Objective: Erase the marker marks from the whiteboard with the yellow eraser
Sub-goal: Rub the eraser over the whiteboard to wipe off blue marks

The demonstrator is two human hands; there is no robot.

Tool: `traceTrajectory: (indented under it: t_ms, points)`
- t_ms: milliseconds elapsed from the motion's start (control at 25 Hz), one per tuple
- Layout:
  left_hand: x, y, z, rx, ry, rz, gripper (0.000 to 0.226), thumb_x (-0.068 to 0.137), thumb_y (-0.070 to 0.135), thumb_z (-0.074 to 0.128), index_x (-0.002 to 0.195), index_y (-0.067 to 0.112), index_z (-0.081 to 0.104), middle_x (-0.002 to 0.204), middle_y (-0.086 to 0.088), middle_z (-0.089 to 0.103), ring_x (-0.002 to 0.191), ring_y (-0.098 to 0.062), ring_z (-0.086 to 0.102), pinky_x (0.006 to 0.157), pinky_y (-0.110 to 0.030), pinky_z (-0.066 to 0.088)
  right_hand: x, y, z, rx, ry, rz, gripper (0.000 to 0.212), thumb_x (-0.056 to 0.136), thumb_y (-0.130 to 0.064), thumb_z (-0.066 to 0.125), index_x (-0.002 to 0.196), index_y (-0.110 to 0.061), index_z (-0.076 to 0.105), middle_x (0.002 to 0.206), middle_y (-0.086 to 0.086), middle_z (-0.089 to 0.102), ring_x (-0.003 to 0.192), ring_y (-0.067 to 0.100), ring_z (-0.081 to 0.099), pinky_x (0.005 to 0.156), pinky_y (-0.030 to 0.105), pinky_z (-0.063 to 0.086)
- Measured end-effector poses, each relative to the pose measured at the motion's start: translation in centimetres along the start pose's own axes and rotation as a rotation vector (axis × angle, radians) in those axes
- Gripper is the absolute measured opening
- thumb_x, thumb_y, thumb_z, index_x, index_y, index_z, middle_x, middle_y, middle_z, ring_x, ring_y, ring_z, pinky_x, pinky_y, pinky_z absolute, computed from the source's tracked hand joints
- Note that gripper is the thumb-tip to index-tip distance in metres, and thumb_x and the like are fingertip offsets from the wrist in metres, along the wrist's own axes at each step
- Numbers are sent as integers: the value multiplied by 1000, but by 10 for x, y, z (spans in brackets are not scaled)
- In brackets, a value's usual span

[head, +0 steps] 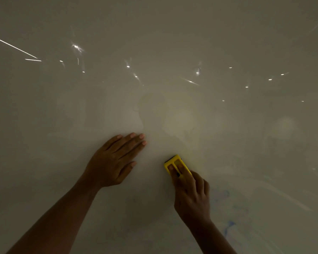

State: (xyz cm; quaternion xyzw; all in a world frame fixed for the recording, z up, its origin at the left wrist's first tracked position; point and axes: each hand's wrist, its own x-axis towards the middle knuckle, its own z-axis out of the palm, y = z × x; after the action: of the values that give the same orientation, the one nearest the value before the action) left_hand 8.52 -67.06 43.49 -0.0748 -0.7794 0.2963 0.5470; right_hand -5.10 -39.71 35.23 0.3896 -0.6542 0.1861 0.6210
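A glossy whiteboard (154, 61) fills the whole view. My right hand (192, 197) presses the yellow eraser (174, 162) flat against the board, two fingers lying in its grooves. My left hand (116, 158) rests flat on the board to the left of the eraser, fingers together and holding nothing. Faint blue marker marks (229, 226) smear the board at the lower right, just right of my right wrist.
Bright reflections of ceiling lights (75, 46) dot the upper board. A dim reflection of a person (151, 110) shows in the middle. The light is low, and no board edges are visible.
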Motion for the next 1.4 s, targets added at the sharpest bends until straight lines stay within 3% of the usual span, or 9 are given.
traceTrajectory:
  t_ms: [320,440,520,680,840,880,1040,1200,1400]
  points:
    - [-28,-21,-6,3,18,1,67,110,39,41,173,16,36,178,-8,40,161,-28,45,126,-52,37,-1,-10,1,16,31,56,65,89,-4,62,151,-21,55,149,9,51,112,38,58,89,45,45]
    - [-30,-22,-2,-9,33,7,71,110,40,40,176,17,28,182,-6,31,171,-22,25,126,-52,35,3,-4,-1,14,-130,-304,57,100,-11,45,155,-23,51,151,6,54,114,39,58,91,45,50]
    - [-32,-23,1,-12,33,14,72,110,41,39,177,19,26,184,-4,28,173,-19,15,127,-52,34,27,23,-6,-52,-127,-514,63,96,-12,52,157,-26,48,153,3,52,114,39,62,95,45,50]
    - [-34,-20,1,-19,25,-30,66,112,38,39,175,18,32,181,-5,34,171,-20,25,126,-52,35,60,20,-3,81,79,-39,63,95,-6,52,156,-22,50,157,7,49,109,39,57,92,46,47]
    - [-40,-19,0,-18,33,-33,64,113,34,39,175,19,31,182,-3,31,160,-27,45,124,-53,38,46,3,4,-14,-53,-620,52,103,-9,38,150,-20,56,145,8,58,116,43,56,98,50,47]
    - [-42,-19,-1,-15,32,-38,64,114,34,39,175,20,30,183,-2,28,160,-28,44,125,-53,37,55,10,2,-19,-26,-592,55,98,-9,46,151,-21,53,147,7,55,116,42,55,97,49,48]
    - [-54,-11,-2,-1,49,-131,63,114,32,39,175,20,31,181,-3,33,158,-28,45,124,-53,38,53,-2,2,96,110,15,63,93,-7,59,153,-24,53,155,5,50,111,38,56,92,45,46]
    - [-56,-11,-3,-16,63,-151,63,112,33,39,173,17,34,174,-10,45,156,-30,48,122,-55,40,8,-31,15,20,-92,-471,57,96,-10,49,151,-25,57,145,3,63,115,41,61,95,47,51]
    - [-59,-11,-1,-17,78,-157,67,111,35,41,175,18,31,175,-9,43,156,-29,49,122,-55,41,8,-38,18,39,-54,-283,59,98,-11,46,154,-28,52,152,0,55,121,40,60,95,47,46]
